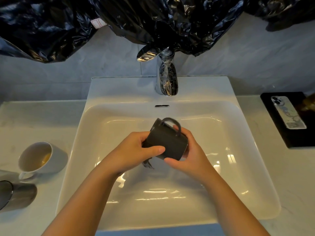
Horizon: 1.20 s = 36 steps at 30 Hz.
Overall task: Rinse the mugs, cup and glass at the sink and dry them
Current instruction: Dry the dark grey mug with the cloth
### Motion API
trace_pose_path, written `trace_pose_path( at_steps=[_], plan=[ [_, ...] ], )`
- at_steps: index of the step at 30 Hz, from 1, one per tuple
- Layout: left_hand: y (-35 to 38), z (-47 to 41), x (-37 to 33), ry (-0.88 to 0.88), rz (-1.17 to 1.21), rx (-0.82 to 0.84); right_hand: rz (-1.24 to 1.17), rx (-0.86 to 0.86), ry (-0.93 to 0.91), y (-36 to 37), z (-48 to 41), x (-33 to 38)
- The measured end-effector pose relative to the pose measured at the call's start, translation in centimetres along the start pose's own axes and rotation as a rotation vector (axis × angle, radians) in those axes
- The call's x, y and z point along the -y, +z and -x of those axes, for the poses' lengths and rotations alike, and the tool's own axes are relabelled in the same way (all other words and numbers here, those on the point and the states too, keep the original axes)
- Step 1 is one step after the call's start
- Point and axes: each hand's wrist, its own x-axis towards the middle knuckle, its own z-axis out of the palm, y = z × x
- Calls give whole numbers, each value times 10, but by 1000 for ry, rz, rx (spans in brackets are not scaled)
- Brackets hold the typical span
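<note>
Sideways mug (166,143): left hand (134,150); right hand (190,155)

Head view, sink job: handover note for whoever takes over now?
Left hand and right hand both grip the dark mug, tipped over the sink; dark liquid seems to spill out.
No stream visible from the faucet.
White cup, yellowish liquid inside, and grey glass sit on the counter left of the sink.
Nothing looks finished.
To do: finish this mug, rinse cup and glass, dry all; no cloth in view.
</note>
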Motion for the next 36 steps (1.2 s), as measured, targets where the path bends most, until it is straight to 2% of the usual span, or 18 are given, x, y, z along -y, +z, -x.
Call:
trace_pose_path(
  at_steps=[3, 5, 8, 11, 15, 17, 21, 26, 30, 36],
  plan=[
    [-2, -5, -3, -70, 0, 12, 232, -55, -152, 0, 0, 1],
    [-3, -8, -5, -72, -42, -8, 244, -66, -169, 1, 0, 1],
    [-5, -7, -6, -57, -164, -15, 85, 39, -56, -2, 0, 1],
    [-13, -3, -5, -52, -307, 97, -199, 220, 121, -10, -3, 3],
    [-19, 3, -10, -17, -324, 304, -440, 359, 268, -10, -5, 6],
    [-16, 2, -11, 24, -292, 314, -511, 358, 277, -9, -4, 6],
    [-16, 3, -7, 79, -205, 259, -522, 328, 266, -9, -3, 6],
    [-32, 8, -5, 22, -179, 439, -499, 409, 256, -6, 0, 7],
    [-40, 10, -1, 39, -180, 497, -519, 434, 231, -6, -1, 1],
    [-41, 9, 4, 38, -146, 426, -522, 434, 220, -5, -3, -1]
  ],
)
